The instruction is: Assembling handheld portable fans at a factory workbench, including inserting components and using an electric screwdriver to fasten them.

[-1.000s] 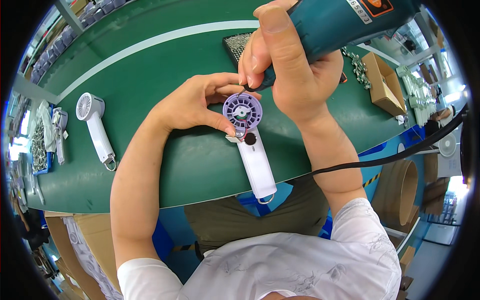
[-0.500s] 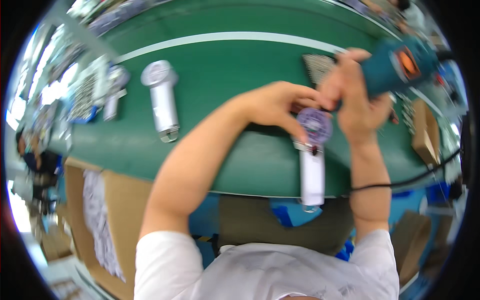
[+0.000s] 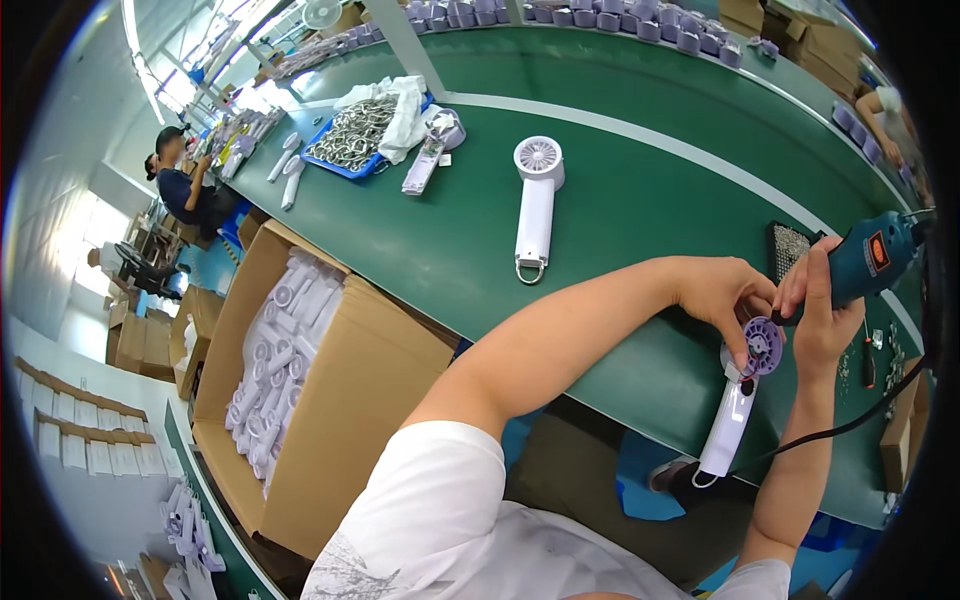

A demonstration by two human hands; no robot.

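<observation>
At the green table's (image 3: pixel 620 205) near right, the left hand (image 3: pixel 725 298), fingers curled, holds a white plastic handheld fan (image 3: pixel 730 415) by its round purple head (image 3: pixel 764 345) — the right hand (image 3: pixel 825 325) grips a teal cylindrical power driver (image 3: pixel 866 262) just beside it.

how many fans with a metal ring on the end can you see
2: the whole fan lying on the table and the open fan in the left hand. Farther rings may be hidden or too small to tell.

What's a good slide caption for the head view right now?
Left hand on a handheld fan, right hand gripping a teal power tool, over a green table.
</observation>
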